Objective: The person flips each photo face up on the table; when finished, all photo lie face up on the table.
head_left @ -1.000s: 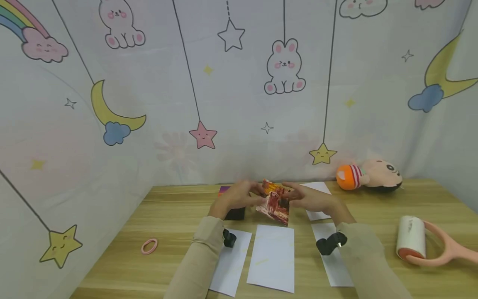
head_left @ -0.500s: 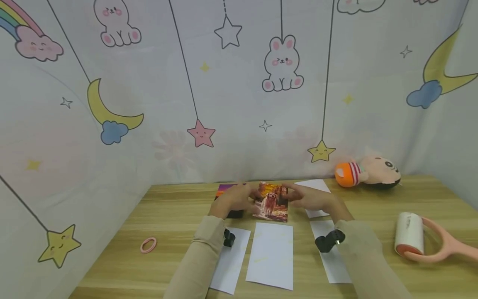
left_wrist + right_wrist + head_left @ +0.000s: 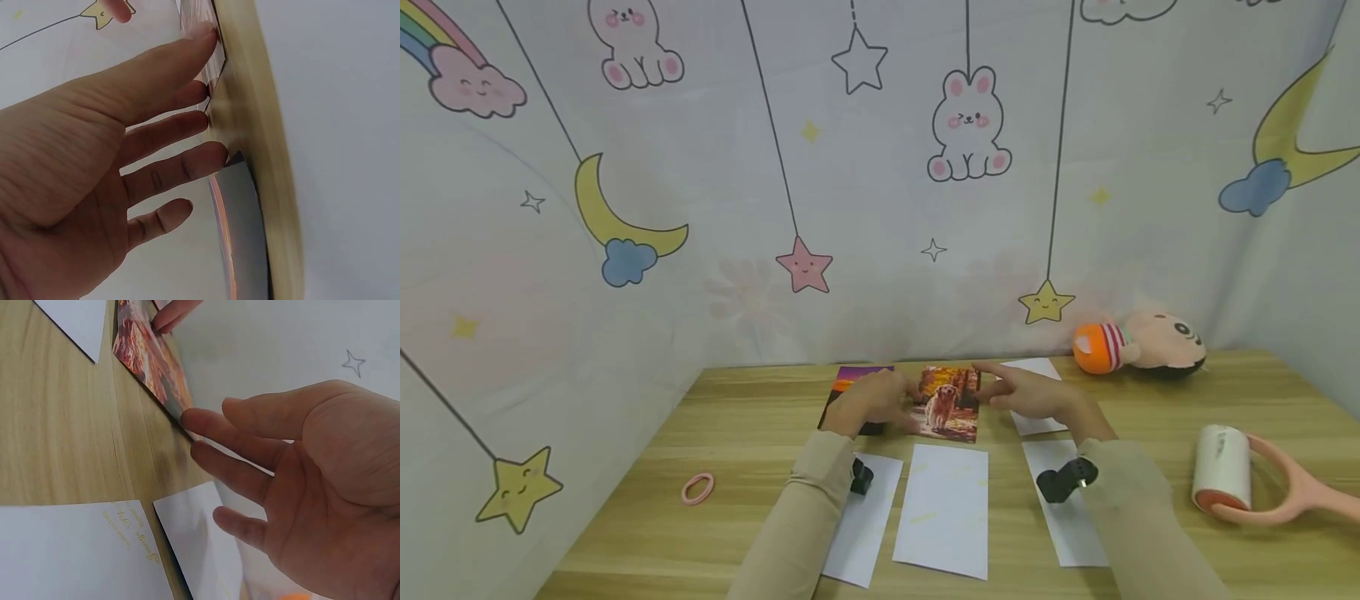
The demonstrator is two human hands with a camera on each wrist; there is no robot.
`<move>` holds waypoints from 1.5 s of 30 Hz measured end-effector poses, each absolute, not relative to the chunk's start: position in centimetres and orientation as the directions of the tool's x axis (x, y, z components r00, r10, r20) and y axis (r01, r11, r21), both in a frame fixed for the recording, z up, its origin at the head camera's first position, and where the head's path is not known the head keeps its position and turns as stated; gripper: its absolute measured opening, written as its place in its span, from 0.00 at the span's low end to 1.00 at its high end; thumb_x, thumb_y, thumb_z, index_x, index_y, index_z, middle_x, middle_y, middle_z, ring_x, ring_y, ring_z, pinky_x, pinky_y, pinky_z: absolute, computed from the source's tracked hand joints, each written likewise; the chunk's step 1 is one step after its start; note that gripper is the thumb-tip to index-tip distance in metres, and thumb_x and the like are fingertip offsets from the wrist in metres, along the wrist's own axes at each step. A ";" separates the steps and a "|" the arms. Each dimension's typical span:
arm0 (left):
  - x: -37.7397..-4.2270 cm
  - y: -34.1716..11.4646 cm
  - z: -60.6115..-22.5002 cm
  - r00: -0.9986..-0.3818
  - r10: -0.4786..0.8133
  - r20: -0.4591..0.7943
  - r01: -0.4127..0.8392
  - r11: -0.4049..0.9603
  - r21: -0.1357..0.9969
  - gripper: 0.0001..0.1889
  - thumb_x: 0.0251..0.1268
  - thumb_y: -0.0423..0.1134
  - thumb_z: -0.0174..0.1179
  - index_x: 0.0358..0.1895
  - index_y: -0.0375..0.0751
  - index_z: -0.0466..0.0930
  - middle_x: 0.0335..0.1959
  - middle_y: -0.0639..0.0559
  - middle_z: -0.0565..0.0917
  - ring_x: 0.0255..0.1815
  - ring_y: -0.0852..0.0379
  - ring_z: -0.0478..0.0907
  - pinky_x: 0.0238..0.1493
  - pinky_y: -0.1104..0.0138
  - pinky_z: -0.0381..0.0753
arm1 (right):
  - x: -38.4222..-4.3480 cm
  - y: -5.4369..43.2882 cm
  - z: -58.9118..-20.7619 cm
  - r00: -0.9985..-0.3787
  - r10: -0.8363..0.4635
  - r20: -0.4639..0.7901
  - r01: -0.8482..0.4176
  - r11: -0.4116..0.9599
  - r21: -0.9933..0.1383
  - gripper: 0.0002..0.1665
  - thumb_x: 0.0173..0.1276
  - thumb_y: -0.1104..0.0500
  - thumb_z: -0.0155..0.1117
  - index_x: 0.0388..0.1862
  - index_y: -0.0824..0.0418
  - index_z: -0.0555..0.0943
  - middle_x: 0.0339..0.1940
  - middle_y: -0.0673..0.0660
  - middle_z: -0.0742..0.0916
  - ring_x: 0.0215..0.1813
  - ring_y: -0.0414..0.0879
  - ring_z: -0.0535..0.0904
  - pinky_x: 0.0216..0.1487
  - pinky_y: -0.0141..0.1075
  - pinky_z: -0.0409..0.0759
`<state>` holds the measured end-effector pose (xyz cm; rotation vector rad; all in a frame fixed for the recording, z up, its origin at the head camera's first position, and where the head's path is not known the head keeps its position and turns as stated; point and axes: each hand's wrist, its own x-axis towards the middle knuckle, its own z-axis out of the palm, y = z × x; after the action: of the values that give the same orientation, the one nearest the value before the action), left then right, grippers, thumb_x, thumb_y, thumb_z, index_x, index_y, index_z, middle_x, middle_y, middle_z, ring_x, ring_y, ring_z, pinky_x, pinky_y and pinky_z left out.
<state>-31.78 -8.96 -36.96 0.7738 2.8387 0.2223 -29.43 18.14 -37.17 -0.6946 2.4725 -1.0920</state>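
A photo print of a golden dog among autumn leaves (image 3: 943,408) lies face up at the back middle of the table. My left hand (image 3: 874,398) is at its left edge, thumb and fingertips on the print in the left wrist view, fingers nearly straight. At the print's right edge is my right hand (image 3: 1032,395), its index fingertip right at the edge in the right wrist view and the other fingers loosely extended. Left of the dog print, a sunset photo print (image 3: 242,231) lies partly hidden behind my left hand in the head view.
White cards lie face down: one front middle (image 3: 942,510), one under the left forearm, one under the right forearm, and one back right (image 3: 1037,423). A pink ring (image 3: 697,489) sits left. A lint roller (image 3: 1223,468) and a plush doll (image 3: 1157,343) are right.
The dog print, tilted between both hands a second ago, has come down flat and straight beside the sunset print. The left hand's fingers have eased; the right hand remains at the print's right edge.
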 end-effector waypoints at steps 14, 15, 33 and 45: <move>-32.2 -9.3 -36.5 -0.856 0.500 -0.129 0.474 0.860 0.189 0.15 0.54 0.53 0.75 0.41 0.50 0.89 0.49 0.56 0.86 0.47 0.54 0.81 0.50 0.58 0.80 | -29.2 18.0 -36.5 -0.847 -0.504 -0.169 -0.278 0.692 -0.667 0.38 0.78 0.56 0.53 0.80 0.67 0.52 0.65 0.68 0.79 0.72 0.67 0.66 0.72 0.62 0.56; -32.2 -9.4 -36.4 -0.859 0.495 -0.131 0.468 0.863 0.190 0.15 0.54 0.52 0.75 0.41 0.50 0.89 0.50 0.56 0.85 0.47 0.54 0.81 0.50 0.58 0.80 | -29.2 18.1 -36.4 -0.852 -0.496 -0.165 -0.286 0.707 -0.647 0.39 0.78 0.53 0.54 0.80 0.67 0.53 0.65 0.68 0.79 0.72 0.67 0.66 0.72 0.62 0.56; -31.8 -9.4 -35.7 -0.867 0.481 -0.133 0.446 0.866 0.226 0.14 0.56 0.51 0.75 0.41 0.49 0.89 0.51 0.54 0.85 0.49 0.53 0.80 0.54 0.55 0.79 | -29.3 19.2 -35.8 -0.856 -0.510 -0.082 -0.371 0.718 -0.589 0.32 0.76 0.63 0.52 0.74 0.75 0.60 0.60 0.68 0.83 0.66 0.66 0.74 0.67 0.59 0.67; -31.5 -8.9 -35.7 -0.816 0.570 -0.099 0.540 0.812 0.224 0.16 0.62 0.48 0.71 0.49 0.47 0.86 0.47 0.53 0.85 0.42 0.57 0.77 0.51 0.61 0.78 | -29.6 18.6 -36.6 -0.857 -0.515 0.003 -0.401 0.665 -0.630 0.27 0.74 0.64 0.57 0.70 0.72 0.69 0.55 0.65 0.86 0.60 0.61 0.80 0.62 0.57 0.74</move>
<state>-31.48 -8.89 -35.67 0.8742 2.8347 0.2780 -29.58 18.61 -36.63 -0.7506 2.7037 -0.9590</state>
